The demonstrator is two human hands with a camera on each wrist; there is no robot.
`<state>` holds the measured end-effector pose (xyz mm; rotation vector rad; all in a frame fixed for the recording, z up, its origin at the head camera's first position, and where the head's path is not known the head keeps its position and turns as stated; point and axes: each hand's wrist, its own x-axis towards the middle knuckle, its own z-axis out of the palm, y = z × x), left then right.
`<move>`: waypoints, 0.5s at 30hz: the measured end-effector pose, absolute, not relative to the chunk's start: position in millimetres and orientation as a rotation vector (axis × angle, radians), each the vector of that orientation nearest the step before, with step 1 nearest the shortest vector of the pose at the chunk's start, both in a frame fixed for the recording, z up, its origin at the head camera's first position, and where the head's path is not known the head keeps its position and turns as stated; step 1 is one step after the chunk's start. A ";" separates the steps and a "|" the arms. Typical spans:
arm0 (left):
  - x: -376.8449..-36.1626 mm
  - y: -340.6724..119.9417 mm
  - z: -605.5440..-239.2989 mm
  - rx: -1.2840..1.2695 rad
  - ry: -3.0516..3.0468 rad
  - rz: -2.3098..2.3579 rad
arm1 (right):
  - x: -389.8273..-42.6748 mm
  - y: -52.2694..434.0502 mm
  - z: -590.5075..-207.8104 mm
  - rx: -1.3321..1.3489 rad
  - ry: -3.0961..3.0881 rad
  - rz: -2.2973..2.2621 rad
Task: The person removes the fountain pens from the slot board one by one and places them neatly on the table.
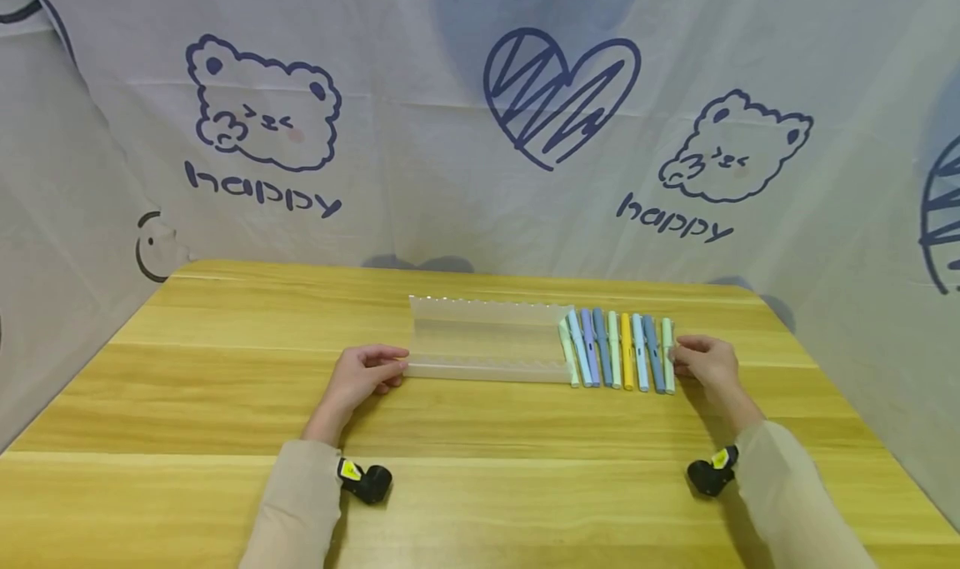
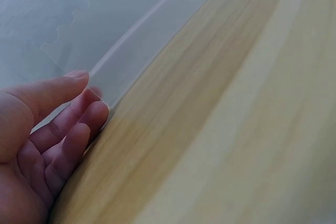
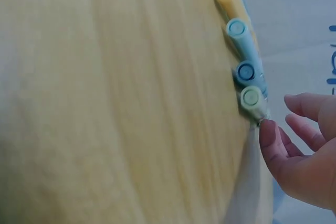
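Observation:
A clear plastic pen tray [image 1: 487,371] with wavy edges lies on the table, its back wall raised. My left hand [image 1: 367,372] is at its left front corner; thumb and fingers pinch the tray's edge [image 2: 123,72] in the left wrist view. Right of the tray, several capped pens lie side by side in a row, among them a yellow pen [image 1: 627,351], a purple pen [image 1: 590,348] and a pale green pen [image 1: 667,356] at the right end. My right hand [image 1: 707,362] is beside that last pen, thumb tip against or very near it, fingers loosely bent and apart.
The wooden table [image 1: 525,486] stretches out in front of the tray and to both sides. Behind it hangs a pale cloth [image 1: 420,177] printed with bears and hearts. A small black camera [image 1: 367,481] is strapped to each wrist.

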<state>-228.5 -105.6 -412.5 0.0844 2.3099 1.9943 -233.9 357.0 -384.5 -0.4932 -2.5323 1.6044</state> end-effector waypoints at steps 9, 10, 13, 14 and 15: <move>-230.7 -104.9 -403.6 0.037 2.330 1.956 | -228.0 344.7 -376.4 -0.207 -2.515 1.578; -230.4 -104.5 -401.5 0.018 2.354 1.954 | -229.0 343.4 -377.6 -0.182 -2.497 1.612; -228.3 -103.0 -392.3 -0.010 2.522 1.913 | -230.8 338.0 -378.0 -0.113 -2.469 1.662; -227.1 -102.3 -388.1 -0.006 2.602 1.876 | -229.2 334.2 -375.2 -0.095 -2.471 1.664; -225.9 -101.4 -383.5 0.010 2.683 1.832 | -226.7 329.3 -371.4 -0.089 -2.475 1.658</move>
